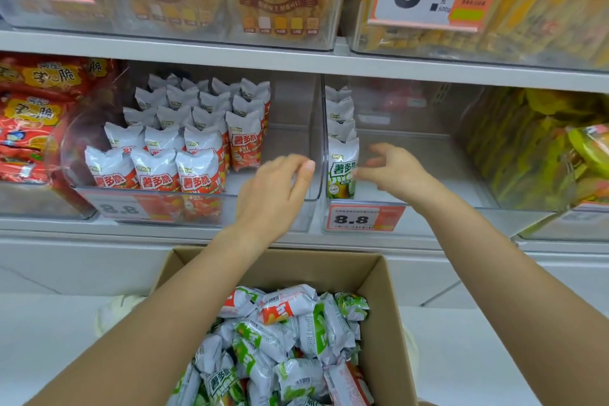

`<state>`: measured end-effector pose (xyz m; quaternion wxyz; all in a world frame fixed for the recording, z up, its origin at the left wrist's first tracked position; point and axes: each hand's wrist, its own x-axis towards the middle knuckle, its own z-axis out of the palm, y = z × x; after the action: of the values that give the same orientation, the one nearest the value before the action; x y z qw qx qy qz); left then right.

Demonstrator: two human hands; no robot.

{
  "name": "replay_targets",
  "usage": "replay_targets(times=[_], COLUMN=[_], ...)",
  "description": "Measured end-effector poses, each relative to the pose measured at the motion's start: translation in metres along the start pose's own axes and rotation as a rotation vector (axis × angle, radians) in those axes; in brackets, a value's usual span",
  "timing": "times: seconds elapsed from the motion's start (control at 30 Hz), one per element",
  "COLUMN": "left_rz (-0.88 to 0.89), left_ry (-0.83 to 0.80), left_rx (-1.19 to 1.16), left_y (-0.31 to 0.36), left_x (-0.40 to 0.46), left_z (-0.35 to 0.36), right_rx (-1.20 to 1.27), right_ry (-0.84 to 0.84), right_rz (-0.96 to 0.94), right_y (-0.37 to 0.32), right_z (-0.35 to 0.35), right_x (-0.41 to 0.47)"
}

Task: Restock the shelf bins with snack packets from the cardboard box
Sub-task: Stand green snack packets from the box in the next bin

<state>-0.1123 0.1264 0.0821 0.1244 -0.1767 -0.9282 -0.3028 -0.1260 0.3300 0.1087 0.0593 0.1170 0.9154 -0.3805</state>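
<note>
Shelf bin (pixel 428 148), green packet (pixel 342 168) upright

Both arms reach up over an open cardboard box (pixel 389 323) heaped with loose red and green snack packets (pixel 290 339). The left hand (pixel 276 188) hangs relaxed and holds nothing at the front right corner of the clear left bin (pixel 290 102), which holds rows of upright red packets (pixel 197 148). The right hand (pixel 395 171) touches the front green packet (pixel 342 171) of a single row along the left wall of the right bin (pixel 428 148). A price tag (pixel 362 217) reads 8.8.
</note>
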Motion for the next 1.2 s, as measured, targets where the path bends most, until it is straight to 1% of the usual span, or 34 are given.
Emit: replay_targets(times=[0.07, 0.1, 0.13, 0.2, 0.23, 0.3, 0.37, 0.47, 0.53, 0.57, 0.6, 0.67, 0.7, 0.8, 0.83, 0.9, 0.97, 1.0, 1.07, 1.13, 1.2], left_rz=[0.095, 0.113, 0.104, 0.008, -0.036, -0.068, -0.103, -0.326, -0.477, -0.532, -0.570, -0.630, -0.666, -0.762, -0.819, -1.023, -1.208, -1.263, -1.329, -1.390, -1.433], left_ry=[0.137, 0.170, 0.166, 0.074, 0.022, -0.071, -0.221, -0.509, -0.625, -0.666, -0.691, -0.700, -0.684, -0.632, -0.618, -0.600, -0.585, -0.566, -0.511, -0.434, -0.359], left_rx=[-0.077, -0.113, -0.173, -0.343, -0.401, -0.373, -0.275, -0.195, -0.188, -0.176, -0.154, -0.119, -0.114, -0.097, -0.108, -0.213, -0.309, -0.325, -0.331, -0.390, -0.436], left_y=[-0.002, -0.003, -0.005, -0.008, -0.012, -0.023, -0.039, -0.066, -0.084, -0.090, -0.094, -0.099, -0.101, -0.108, -0.112, -0.119, -0.125, -0.128, -0.129, -0.125, -0.123], left_x=[-0.014, -0.024, -0.038, -0.070, -0.087, -0.121, -0.150, -0.192, -0.221, -0.233, -0.243, -0.258, -0.263, -0.271, -0.270, -0.268, -0.265, -0.264, -0.264, -0.263, -0.262], left_z=[-0.006, -0.009, -0.010, -0.011, -0.009, -0.002, 0.010, 0.030, 0.043, 0.048, 0.052, 0.059, 0.062, 0.067, 0.068, 0.068, 0.071, 0.074, 0.084, 0.095, 0.105], right_rx=[0.043, 0.116, 0.236, 0.491, 0.571, 0.603, 0.521, 0.215, 0.051, -0.027, -0.133, -0.382, -0.463, -0.588, -0.646, -0.764, -0.816, -0.818, -0.822, -0.850, -0.877], right_ry=[0.186, 0.238, 0.257, 0.254, 0.243, 0.163, 0.008, -0.299, -0.519, -0.592, -0.629, -0.614, -0.589, -0.562, -0.567, -0.563, -0.542, -0.529, -0.499, -0.474, -0.487], right_rz=[-0.102, -0.141, -0.171, -0.200, -0.195, -0.161, -0.071, 0.093, 0.158, 0.168, 0.155, 0.092, 0.061, -0.045, -0.088, -0.155, -0.183, -0.188, -0.217, -0.292, -0.338], right_y=[0.001, 0.003, 0.006, 0.016, 0.022, 0.038, 0.055, 0.085, 0.101, 0.109, 0.118, 0.133, 0.138, 0.147, 0.148, 0.150, 0.152, 0.154, 0.159, 0.159, 0.154], right_z=[-0.001, 0.001, 0.006, 0.021, 0.033, 0.059, 0.090, 0.133, 0.158, 0.169, 0.180, 0.198, 0.206, 0.228, 0.234, 0.246, 0.255, 0.259, 0.264, 0.268, 0.272], right_x=[-0.031, -0.049, -0.067, -0.103, -0.120, -0.148, -0.164, -0.174, -0.178, -0.178, -0.178, -0.175, -0.173, -0.164, -0.162, -0.159, -0.159, -0.160, -0.163, -0.162, -0.161])
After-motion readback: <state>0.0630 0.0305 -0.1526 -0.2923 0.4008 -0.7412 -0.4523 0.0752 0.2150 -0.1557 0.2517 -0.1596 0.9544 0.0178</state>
